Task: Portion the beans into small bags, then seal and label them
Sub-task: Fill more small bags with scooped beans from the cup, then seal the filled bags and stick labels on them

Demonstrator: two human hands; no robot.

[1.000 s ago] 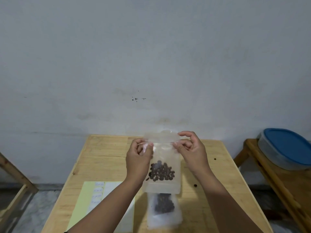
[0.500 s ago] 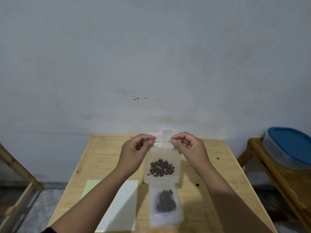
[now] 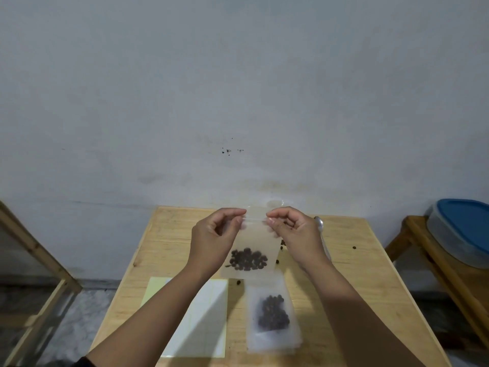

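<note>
Both hands, left hand (image 3: 211,239) and right hand (image 3: 296,234), pinch the upright bag (image 3: 254,245) by its top edge, beans (image 3: 247,258) settled below.

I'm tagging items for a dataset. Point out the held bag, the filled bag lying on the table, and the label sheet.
held bag (image 3: 254,239): head view, clear middle above its beans.
filled bag on the table (image 3: 272,311): head view, its bean cluster.
label sheet (image 3: 209,313): head view, white middle.
</note>
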